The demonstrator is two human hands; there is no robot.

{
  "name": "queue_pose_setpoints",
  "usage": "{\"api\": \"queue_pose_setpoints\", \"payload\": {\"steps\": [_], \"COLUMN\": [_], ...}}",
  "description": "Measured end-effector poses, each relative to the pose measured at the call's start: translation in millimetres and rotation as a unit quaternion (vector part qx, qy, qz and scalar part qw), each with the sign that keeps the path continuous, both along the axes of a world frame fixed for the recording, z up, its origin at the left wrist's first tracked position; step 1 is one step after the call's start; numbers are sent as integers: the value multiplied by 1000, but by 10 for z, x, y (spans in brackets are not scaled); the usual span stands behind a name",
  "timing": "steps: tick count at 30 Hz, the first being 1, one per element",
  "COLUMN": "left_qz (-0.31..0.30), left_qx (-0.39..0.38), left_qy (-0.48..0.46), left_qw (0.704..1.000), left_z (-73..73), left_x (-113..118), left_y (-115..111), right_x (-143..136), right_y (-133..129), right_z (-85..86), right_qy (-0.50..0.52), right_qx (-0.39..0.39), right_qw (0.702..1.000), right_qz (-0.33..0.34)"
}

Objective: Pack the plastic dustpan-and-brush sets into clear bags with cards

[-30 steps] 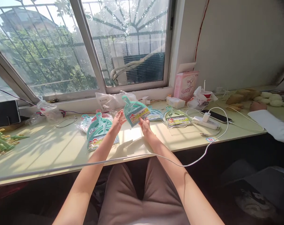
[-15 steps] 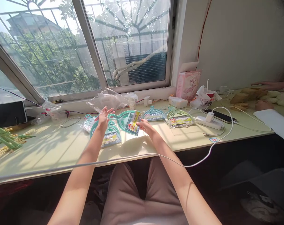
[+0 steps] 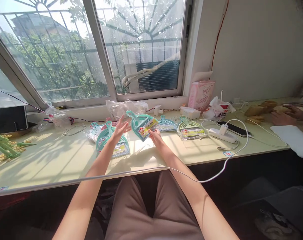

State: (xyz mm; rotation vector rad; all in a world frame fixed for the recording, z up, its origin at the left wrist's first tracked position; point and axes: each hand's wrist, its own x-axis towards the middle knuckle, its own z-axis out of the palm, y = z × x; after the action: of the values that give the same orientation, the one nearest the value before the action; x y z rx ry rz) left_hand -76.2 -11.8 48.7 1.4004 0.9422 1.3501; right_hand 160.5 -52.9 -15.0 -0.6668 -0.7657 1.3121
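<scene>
A teal mini dustpan with a dark-bristled brush (image 3: 141,124) and a yellow label is raised above the table. My right hand (image 3: 155,136) grips it at the lower right, by the label and brush. My left hand (image 3: 120,129) is open with fingers apart, just left of the dustpan; whether it touches it I cannot tell. Under and behind my left wrist lie similar teal dustpan sets (image 3: 121,150), overlapping and partly hidden. A blue dustpan set (image 3: 167,125) and a green dustpan set (image 3: 191,131) lie to the right. Behind my left hand is a crumpled clear plastic bag (image 3: 116,108).
A white cable (image 3: 201,181) hangs across the table's front edge. To the right are a power strip (image 3: 223,135), a phone (image 3: 234,128) and a pink box (image 3: 202,95). Another person's hand (image 3: 283,117) works at far right. Green bamboo-like pieces (image 3: 3,143) stand at left.
The dustpan has been tilted, its handle now pointing further up. My left hand has moved right and down. The clear bag has shifted and lies more bunched. The other person's hands have moved at far right.
</scene>
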Motion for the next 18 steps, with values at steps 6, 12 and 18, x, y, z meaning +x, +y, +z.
{"api": "queue_pose_setpoints", "payload": {"steps": [6, 12, 18], "left_qz": [-61, 12, -146], "left_qx": [-14, -79, -111], "left_qy": [-42, -83, -105], "left_qw": [997, 993, 977], "left_z": [-26, -36, -89], "left_x": [176, 386, 484], "left_y": [-89, -291, -463], "right_x": [28, -10, -22], "right_y": [82, 163, 130], "right_z": [-12, -18, 6], "right_qy": [-7, -30, -11], "right_qx": [28, 40, 29], "right_qw": [1000, 999, 999], "right_qz": [6, 0, -27]}}
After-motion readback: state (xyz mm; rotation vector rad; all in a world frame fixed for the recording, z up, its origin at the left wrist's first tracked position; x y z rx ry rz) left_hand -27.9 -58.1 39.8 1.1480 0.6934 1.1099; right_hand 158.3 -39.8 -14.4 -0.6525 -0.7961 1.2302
